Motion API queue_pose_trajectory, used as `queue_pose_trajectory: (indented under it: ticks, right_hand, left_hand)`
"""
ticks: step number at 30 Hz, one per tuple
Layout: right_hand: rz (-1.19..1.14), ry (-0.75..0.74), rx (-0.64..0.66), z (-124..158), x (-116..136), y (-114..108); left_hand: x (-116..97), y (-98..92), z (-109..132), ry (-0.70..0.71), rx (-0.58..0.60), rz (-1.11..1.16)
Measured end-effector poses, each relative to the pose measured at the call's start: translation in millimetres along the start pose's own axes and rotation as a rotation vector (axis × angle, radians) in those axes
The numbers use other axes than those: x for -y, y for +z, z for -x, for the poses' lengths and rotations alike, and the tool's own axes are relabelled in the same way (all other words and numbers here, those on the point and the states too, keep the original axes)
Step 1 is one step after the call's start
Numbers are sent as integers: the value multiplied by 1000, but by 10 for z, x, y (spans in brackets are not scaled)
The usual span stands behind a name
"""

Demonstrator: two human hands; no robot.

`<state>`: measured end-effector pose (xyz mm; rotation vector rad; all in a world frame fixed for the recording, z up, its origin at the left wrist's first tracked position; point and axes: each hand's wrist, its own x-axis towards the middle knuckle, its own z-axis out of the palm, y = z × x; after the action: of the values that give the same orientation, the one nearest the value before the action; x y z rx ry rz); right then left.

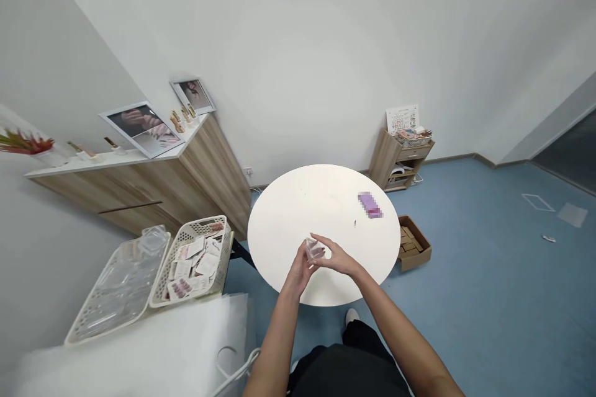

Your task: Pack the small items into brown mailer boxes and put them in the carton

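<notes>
Over the near part of the round white table (pixel 279 223), both hands hold a small clear plastic box (pixel 315 249). My left hand (pixel 299 270) grips it from the left and below, its fingers closed round that side. My right hand (pixel 339 258) pinches the other side between thumb and fingers. What the box contains is too small to make out. Further back on the table, to the right, lies a blurred purple item (pixel 370 205). A tiny dark object (pixel 354 223) is on the tabletop near it.
Left of the table stand a white basket of packets (pixel 221 260) and a basket of clear plastic pieces (pixel 123 285), beside a wooden cabinet (pixel 209 167) with bottles and framed pictures. A cardboard box (pixel 416 260) and small shelf unit (pixel 382 158) are on the right.
</notes>
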<state>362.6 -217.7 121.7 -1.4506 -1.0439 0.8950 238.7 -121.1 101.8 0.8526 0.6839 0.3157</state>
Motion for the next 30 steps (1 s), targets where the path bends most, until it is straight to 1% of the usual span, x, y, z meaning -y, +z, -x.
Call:
queue_pose_trajectory:
  ticks: [2, 5, 6, 8, 9, 11, 13, 15, 18, 20, 21, 23, 26, 30]
  right_hand:
    - [-60, 91, -64, -54, -61, -231]
    - [-160, 281, -147, -144, -155, -519]
    - [-179, 329, -143, -167, -181, -607]
    - [-213, 372, -78, -200, -220, -776]
    - [-233, 369, -32, -212, -234, -859]
    - [-264, 341, 38, -232, -259, -1014]
    - [-268, 311, 49, -257, -287, -1144]
    - [-251, 281, 22, -288, -320, -1234]
    - [-209, 201, -8, -322, -364, -1273]
    - [-156, 130, -4, -321, -376, -1242]
    - [-121, 95, -3, -312, -377, -1216]
    - [-50, 34, -14, -289, -371, -1163]
    - [-10, -31, -29, -265, -366, -1115]
    - [-37, -34, -18, -278, -402, -1114]
  left_hand:
    - [56, 160, -142, 145, -78, -73]
    - [135, 384, -334, 363, -180, -271]
    - [160, 457, -391, 435, -198, -353]
    - [208, 602, -492, 558, -204, -520]
    - [230, 672, -534, 600, -204, -589]
    - [272, 801, -603, 637, -205, -674]
    - [311, 910, -651, 623, -198, -677]
    - [343, 997, -682, 560, -193, -587]
    - [365, 1089, -706, 393, -215, -286]
    - [362, 1125, -719, 301, -226, -94]
    - [358, 1136, -726, 275, -232, -35]
    - [345, 1147, -743, 264, -256, 8]
    - [322, 1153, -768, 288, -332, -3]
    - [304, 1153, -793, 317, -390, -17]
